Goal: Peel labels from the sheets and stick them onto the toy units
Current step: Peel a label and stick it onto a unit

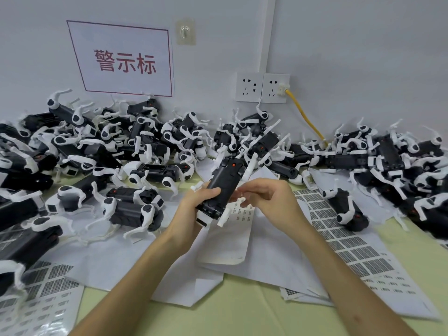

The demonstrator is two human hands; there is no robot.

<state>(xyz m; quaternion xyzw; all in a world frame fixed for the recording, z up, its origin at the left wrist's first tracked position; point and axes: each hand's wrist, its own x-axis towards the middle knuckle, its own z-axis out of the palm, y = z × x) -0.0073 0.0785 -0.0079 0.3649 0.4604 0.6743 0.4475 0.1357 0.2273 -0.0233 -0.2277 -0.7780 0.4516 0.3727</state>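
While your left hand grips the toy unit underside-up above the table, your right hand meets its side.

Your left fingers wrap the black body with the thumb across its face. Your right fingertips bunch at the unit's right edge; I cannot tell whether they pinch a label. Hold the unit steady, set 1 edge of the label down first, then smooth outward so it sits square and flat. The label sheet lies just beneath your hands, its print too small to read. The red-bordered wall sign reads 警示标; no brand shows on the toys.
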